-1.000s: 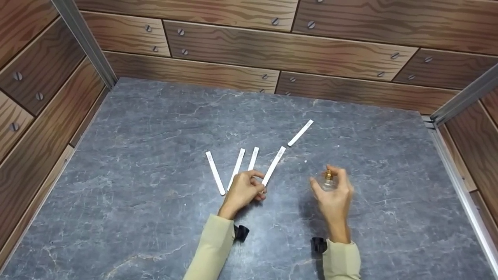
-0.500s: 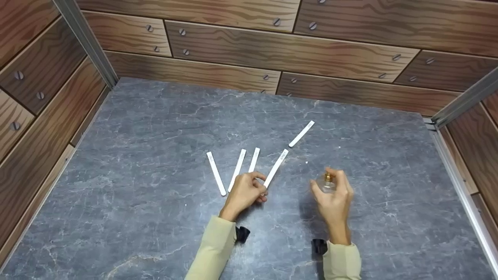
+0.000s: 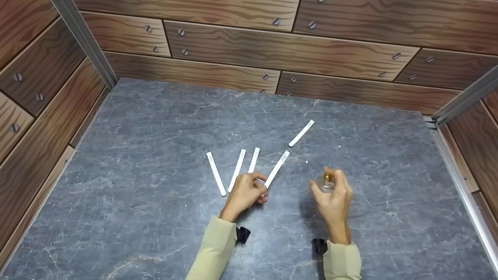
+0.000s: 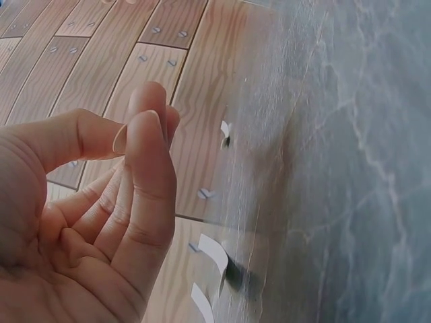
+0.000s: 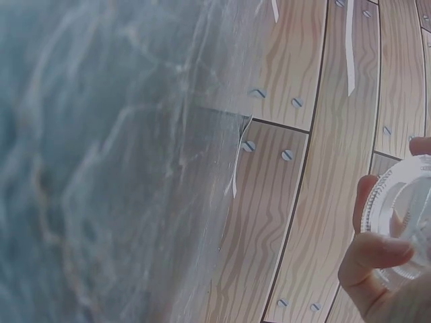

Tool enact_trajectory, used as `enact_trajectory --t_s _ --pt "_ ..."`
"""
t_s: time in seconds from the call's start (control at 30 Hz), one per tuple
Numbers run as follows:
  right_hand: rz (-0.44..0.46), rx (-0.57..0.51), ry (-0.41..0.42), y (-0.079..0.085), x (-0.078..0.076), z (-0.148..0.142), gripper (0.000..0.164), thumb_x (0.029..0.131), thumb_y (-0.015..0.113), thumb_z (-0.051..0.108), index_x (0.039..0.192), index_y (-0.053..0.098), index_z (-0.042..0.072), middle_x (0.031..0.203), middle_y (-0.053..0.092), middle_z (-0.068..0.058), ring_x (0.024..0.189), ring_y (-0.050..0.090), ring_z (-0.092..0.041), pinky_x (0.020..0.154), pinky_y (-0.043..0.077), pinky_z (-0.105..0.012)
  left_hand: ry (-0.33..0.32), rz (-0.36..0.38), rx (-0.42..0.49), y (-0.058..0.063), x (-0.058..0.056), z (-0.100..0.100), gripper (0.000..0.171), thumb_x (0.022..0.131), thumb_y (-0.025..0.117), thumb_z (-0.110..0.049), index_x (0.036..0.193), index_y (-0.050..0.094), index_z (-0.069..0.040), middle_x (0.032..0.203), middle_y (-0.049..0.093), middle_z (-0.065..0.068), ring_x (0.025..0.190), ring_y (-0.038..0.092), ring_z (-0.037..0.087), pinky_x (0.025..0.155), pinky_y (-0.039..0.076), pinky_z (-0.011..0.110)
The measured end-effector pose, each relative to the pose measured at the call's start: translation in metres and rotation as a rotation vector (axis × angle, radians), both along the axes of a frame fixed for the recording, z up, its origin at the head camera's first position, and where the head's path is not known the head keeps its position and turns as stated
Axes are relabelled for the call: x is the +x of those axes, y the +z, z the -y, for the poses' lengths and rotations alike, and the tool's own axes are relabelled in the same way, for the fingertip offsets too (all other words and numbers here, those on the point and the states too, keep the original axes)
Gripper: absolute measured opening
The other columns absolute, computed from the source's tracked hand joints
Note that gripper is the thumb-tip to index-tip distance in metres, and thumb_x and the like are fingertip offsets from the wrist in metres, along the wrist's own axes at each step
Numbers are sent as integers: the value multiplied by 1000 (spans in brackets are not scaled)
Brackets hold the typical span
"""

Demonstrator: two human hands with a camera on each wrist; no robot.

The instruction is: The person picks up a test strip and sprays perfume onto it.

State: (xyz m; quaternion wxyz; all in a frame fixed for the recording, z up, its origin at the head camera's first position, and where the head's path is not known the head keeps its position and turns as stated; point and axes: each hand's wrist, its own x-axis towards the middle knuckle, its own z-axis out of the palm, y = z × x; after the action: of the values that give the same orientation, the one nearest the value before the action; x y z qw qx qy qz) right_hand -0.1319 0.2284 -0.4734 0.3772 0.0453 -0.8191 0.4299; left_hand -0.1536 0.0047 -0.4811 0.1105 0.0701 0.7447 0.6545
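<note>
White strip (image 3: 277, 170) in L hand (image 3: 243, 193): pinching by near end. Gripping clear gold-topped btl (image 3: 328, 186) in R hand (image 3: 336, 199), to R of strip. On grey tabletop (image 3: 136, 194): 4 more strips (image 3: 216, 174), spread out.

Grey marbled tabletop (image 3: 148, 206), four white strips (image 3: 216, 174) lying on it

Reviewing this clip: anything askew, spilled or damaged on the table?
Nothing looks spilled or plainly damaged. One white strip lies farther back on the table than the rest, and the leftmost strip slants the opposite way. A tiny white speck right of the held strip is too small to identify.
</note>
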Motion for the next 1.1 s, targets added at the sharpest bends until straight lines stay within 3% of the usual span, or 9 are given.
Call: enact_trajectory --t_s 0.63,1.1 --pt "29 13 15 0 1 -1 39 64 80 -15 98 62 -9 82 63 -22 71 60 -32 67 46 -11 -5 5 -12 -1 0 3 23 85 59 12 106 69 11 65 68 7 49 64 10 49 60 31" --pt "33 3 4 -1 2 0 41 63 83 -17 98 63 -8 82 63 -20 72 58 -27 68 43 -12 -12 37 -18 1 2 3 24 87 60 12 109 69 11 66 69 8 51 66 13 51 61 33"
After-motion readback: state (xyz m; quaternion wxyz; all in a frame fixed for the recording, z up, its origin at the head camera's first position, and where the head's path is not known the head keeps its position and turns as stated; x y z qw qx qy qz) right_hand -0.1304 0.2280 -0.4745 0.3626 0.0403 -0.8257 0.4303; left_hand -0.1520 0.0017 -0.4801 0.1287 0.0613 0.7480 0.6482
